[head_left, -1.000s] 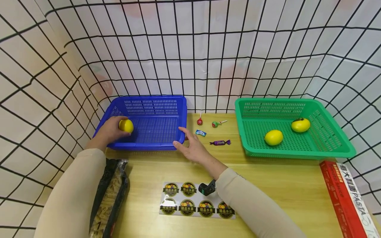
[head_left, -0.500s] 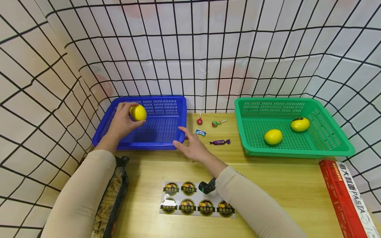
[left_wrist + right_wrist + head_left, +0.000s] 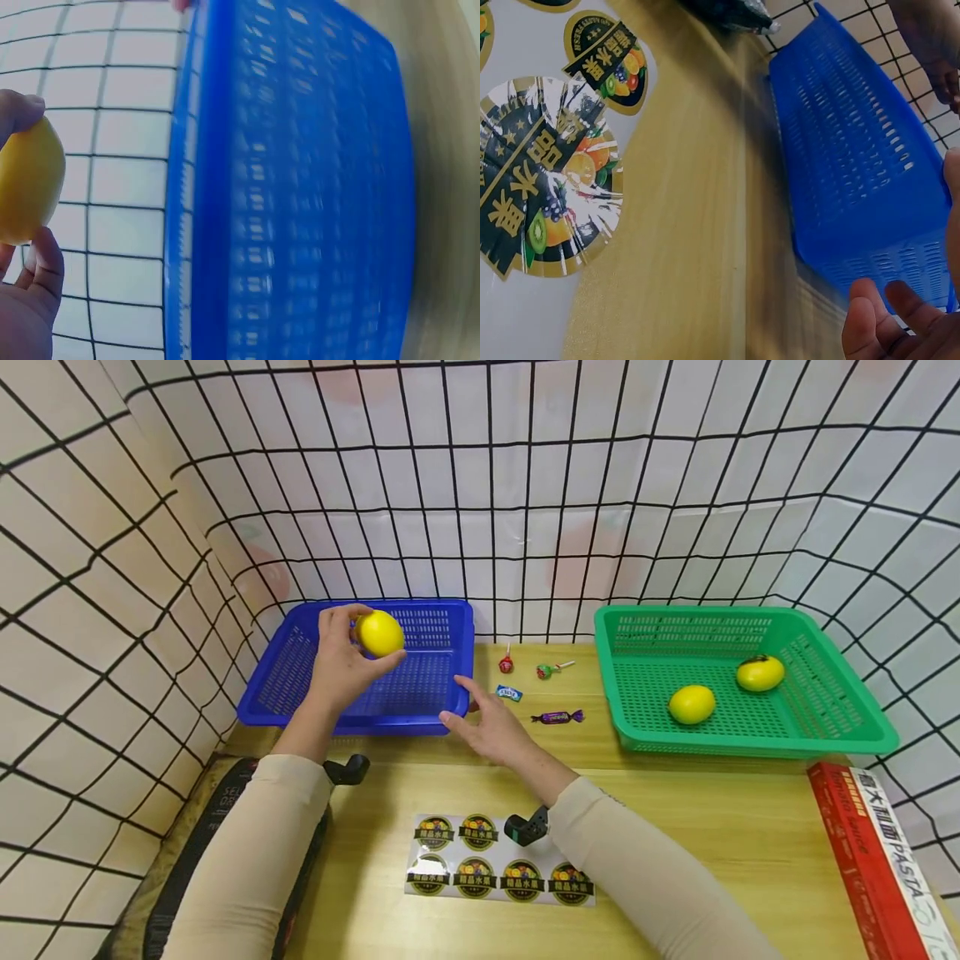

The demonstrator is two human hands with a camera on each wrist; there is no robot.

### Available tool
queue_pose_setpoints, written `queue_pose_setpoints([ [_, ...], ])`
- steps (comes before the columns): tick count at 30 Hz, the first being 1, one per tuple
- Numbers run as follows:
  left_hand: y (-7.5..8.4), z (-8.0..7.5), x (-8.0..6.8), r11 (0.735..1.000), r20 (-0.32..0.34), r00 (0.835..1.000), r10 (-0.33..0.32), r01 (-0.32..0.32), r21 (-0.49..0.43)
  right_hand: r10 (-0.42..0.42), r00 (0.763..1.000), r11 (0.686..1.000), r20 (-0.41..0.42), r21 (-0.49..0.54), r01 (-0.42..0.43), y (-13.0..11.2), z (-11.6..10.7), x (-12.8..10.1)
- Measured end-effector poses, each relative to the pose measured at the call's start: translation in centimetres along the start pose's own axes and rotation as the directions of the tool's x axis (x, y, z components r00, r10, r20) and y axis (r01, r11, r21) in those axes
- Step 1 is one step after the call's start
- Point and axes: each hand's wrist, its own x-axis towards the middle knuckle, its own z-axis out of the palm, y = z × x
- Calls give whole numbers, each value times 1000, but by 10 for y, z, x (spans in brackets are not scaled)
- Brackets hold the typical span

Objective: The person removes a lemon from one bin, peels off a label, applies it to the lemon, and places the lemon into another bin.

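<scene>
My left hand [image 3: 341,664] holds a yellow lemon [image 3: 381,633] between thumb and fingers, raised above the blue plastic basket [image 3: 405,725]. In the left wrist view the lemon [image 3: 28,184] sits at the left edge, beyond the basket's wall [image 3: 315,180]. My right hand [image 3: 491,727] grips the blue basket's front right corner, thumb at the front and index finger over the rim. The right wrist view has this basket [image 3: 840,142] from outside, with the hand's fingers [image 3: 862,319] at its near end. Two more lemons, one [image 3: 692,704] plain and one [image 3: 761,673] dark-marked, lie in the green basket [image 3: 750,745].
Two lollipops, a small blue candy [image 3: 509,692] and a purple-wrapped candy [image 3: 557,717] lie between the baskets. A sticker sheet [image 3: 472,900] is in front. A dark pasta bag [image 3: 187,852] lies under the left forearm; a red pasta box [image 3: 862,852] lies at right. Gridded cloth surrounds the table.
My left hand has lifted the lemon out of the blue basket's left end and carried it rightward and up. The right hand has stayed at the basket's corner.
</scene>
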Motion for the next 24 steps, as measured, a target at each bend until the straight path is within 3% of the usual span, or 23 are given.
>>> queue_pose_setpoints([
  [5, 12, 9, -16, 985, -99, 995, -23, 6, -173, -26, 999, 1000, -32, 6, 26, -1, -9, -7],
  [12, 20, 22, -56, 914, -198, 976, -85, -3, -405, -61, 997, 992, -37, 111, 65, -5, -22, -37],
  [19, 24, 37, -93, 839, -162, 987, 1, -89, -536, -33, 998, 993, 57, 112, 26, 12, -21, -82],
  [21, 24, 40, -101, 836, -144, 989, 23, -98, -540, -34, 995, 995, 92, 100, 25, 20, -17, -95],
  [24, 24, 44, -111, 853, -112, 992, 59, -108, -510, -50, 986, 993, 156, 115, 32, 33, -14, -111],
])
